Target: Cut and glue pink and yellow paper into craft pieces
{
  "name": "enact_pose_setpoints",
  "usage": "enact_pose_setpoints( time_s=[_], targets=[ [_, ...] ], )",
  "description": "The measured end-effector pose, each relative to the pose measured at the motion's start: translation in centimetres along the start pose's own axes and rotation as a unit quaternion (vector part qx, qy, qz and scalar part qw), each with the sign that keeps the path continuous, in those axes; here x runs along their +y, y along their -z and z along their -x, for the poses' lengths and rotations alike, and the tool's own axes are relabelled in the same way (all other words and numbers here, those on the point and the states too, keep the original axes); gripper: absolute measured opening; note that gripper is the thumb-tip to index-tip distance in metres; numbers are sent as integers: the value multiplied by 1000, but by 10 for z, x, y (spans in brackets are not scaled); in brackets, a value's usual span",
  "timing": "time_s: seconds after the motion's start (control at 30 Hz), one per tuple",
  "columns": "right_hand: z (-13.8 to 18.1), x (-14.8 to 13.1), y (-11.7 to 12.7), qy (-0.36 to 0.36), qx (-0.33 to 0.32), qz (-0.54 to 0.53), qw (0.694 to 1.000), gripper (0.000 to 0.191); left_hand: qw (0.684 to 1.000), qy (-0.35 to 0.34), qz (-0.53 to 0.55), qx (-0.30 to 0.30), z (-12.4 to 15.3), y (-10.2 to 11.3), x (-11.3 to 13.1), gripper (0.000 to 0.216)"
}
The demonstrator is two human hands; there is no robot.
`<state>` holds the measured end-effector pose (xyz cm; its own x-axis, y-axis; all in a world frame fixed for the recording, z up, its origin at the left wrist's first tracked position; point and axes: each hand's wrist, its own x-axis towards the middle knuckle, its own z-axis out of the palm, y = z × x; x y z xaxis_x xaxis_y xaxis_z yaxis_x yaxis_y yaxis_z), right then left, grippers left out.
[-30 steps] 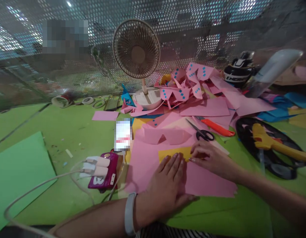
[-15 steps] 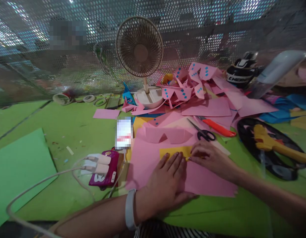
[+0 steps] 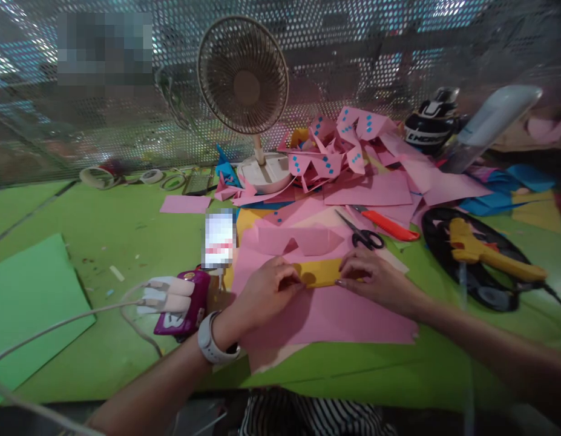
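"Head view: what reaches my monitor from the left?"

"Green sheet (image 3: 30,309) at lower left, then a purple power block (image 3: 184,315) carrying pale plugs (image 3: 171,295), with a blurred-out phone (image 3: 219,239) just above it."

"And the hands? I can't make out much from this distance."

"I have the left hand (image 3: 262,293) just below the middle of the frame, fingers curled, thumb and fingertips pinched on the left end of the yellow strip (image 3: 321,272)."

"Where's that strip?"

"Centre of the frame, over the pink sheet (image 3: 344,321), below a folded pink piece (image 3: 301,240)."

"The other end?"

"I see the right hand (image 3: 375,275) there, right of centre, thumb and fingers nearly together, gripping it. Scissors (image 3: 368,240) lie just above that hand; farther right, a yellow glue gun (image 3: 493,254) rests on a black dish (image 3: 429,242)."
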<state>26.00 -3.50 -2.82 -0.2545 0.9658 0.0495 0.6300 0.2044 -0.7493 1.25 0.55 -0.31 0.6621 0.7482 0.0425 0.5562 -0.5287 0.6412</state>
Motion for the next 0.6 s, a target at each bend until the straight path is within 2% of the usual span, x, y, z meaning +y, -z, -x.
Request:
enact_pose_setpoints(
  time_s=[0.13,0.37,0.6],
  targets=[
    [0,-4,2,-8,-18,-26,999,15,1000,13,21,-7,-1,1,1,11],
    [0,-7,5,-8,-22,1,1000,14,999,26,26,-26,-3,7,-1,12],
    [0,-9,7,-31,-25,0,999,12,998,38,-17,-45,-3,14,-7,16]
  ],
)
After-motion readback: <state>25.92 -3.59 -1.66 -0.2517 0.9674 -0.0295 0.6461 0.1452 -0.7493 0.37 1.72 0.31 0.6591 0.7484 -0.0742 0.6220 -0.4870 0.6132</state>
